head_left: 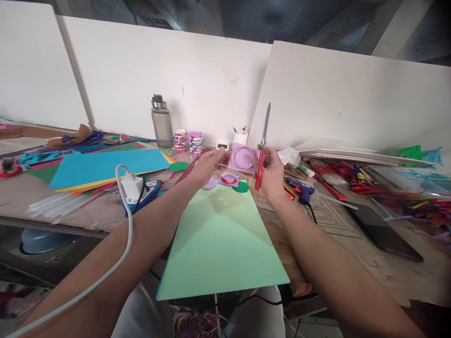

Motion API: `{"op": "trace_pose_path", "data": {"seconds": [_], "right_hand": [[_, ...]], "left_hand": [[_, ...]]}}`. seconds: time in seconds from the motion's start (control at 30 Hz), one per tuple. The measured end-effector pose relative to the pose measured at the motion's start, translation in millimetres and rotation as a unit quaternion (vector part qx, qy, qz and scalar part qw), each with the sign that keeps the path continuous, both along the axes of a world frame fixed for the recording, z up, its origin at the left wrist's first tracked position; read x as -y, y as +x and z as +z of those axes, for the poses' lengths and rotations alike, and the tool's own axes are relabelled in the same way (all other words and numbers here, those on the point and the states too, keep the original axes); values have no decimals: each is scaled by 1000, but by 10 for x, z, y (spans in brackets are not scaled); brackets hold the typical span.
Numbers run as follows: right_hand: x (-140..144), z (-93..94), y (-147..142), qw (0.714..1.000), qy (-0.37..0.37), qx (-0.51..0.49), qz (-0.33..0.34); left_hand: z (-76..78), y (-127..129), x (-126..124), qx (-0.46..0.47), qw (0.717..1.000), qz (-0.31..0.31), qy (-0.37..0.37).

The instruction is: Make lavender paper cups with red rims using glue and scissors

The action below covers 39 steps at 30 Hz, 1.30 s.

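My right hand (271, 173) grips red-handled scissors (262, 141) with the blades pointing up, and its thumb presses a piece of lilac paper (241, 158) marked with a drawn circle. My left hand (207, 165) pinches the left edge of that same lilac piece. Both hands hover over the far end of a light green sheet (221, 244). Just under them lie a small lilac square with a red ring (229, 179), a lilac disc (209, 183) and a dark green disc (241, 187).
A stack of coloured sheets (105, 166), a grey bottle (161, 123), tape rolls (186, 140) and a white charger with cable (132, 188) sit left. A blue glue gun (302, 191), a black phone (384, 232) and coloured sticks (405, 192) lie right.
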State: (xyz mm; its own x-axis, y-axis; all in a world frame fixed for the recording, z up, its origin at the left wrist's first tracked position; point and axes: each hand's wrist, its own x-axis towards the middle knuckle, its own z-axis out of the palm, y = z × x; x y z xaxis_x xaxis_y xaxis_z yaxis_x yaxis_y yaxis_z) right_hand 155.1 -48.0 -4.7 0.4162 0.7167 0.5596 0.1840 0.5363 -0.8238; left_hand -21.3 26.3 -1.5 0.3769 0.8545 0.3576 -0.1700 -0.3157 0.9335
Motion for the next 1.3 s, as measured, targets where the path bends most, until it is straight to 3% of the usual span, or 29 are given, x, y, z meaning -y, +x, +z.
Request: {"op": "trace_pose_path", "data": {"seconds": [0.07,0.13,0.17,0.23,0.33,0.43,0.63,0.8,1.07,1.3], "right_hand": [[-30,-13,34,1000,-12,-14,-7],[-56,-21,69,999,-22,-22,-16],[-67,-24,84,999,-25,-23,-20],[-84,-28,109,999,-30,-22,-27],[-97,-36,127,999,-37,-16,-28],[-107,-50,130,999,-38,-23,-21],[-159,-56,177,992,-47,-96,-72],[-209,-35,270,983,-65,-139,-100],[-239,-111,251,991,-91,-76,-65],[-119,-39,177,988,-155,0,-17]], "left_hand": [[-48,-27,-65,-156,981,72,91],[-113,-40,-119,-301,935,84,167],[-149,-43,-140,-350,914,62,193],[-216,-46,-169,-413,877,42,242],[-272,-57,-187,-449,849,18,279],[-263,-70,-183,-423,852,15,307],[-177,-91,-186,-298,860,164,382],[-141,-123,-214,-222,869,188,400],[-73,-137,-140,-184,837,201,474],[-60,-152,-138,-168,803,205,534]]}}
